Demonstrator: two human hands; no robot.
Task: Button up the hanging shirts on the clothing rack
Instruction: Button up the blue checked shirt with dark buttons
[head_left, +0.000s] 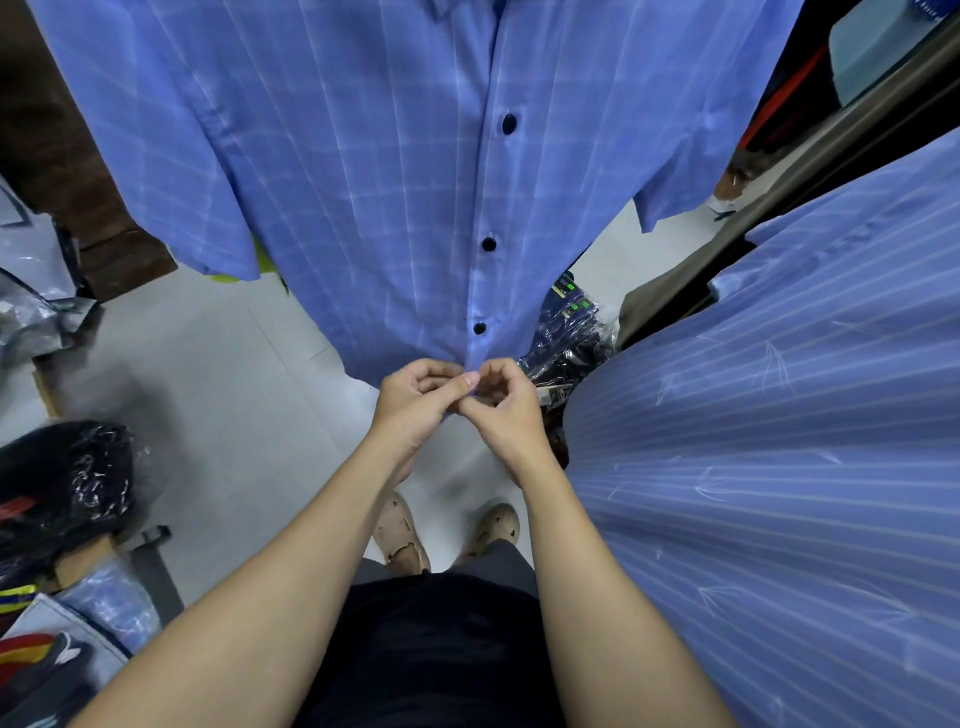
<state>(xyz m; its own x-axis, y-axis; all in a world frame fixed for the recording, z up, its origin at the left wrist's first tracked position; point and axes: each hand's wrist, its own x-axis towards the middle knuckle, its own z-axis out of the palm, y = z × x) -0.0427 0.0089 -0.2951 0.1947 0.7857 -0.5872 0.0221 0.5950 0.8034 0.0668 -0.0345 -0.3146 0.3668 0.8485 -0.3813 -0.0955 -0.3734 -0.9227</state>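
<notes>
Cluttered stockroom floor, bagged clothes around. Blue check shirt (374, 197) hangs dead ahead, placket vertical, three dark buttons (488, 243) done above. Left hand (415, 400) and right hand (501, 402) both pinch the bottom hem edge, touching; button itself hidden.

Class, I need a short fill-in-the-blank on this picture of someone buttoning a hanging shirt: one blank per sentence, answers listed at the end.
1. The checked shirt shows ___ dark buttons above the hands.
2. Both hands, the left hand and the right hand, pinch the shirt at its ___ edge.
3. The shirt to the person's right has a ___ pattern.
4. The person's feet wear beige ___.

Missing words: three; bottom; striped; shoes
</notes>
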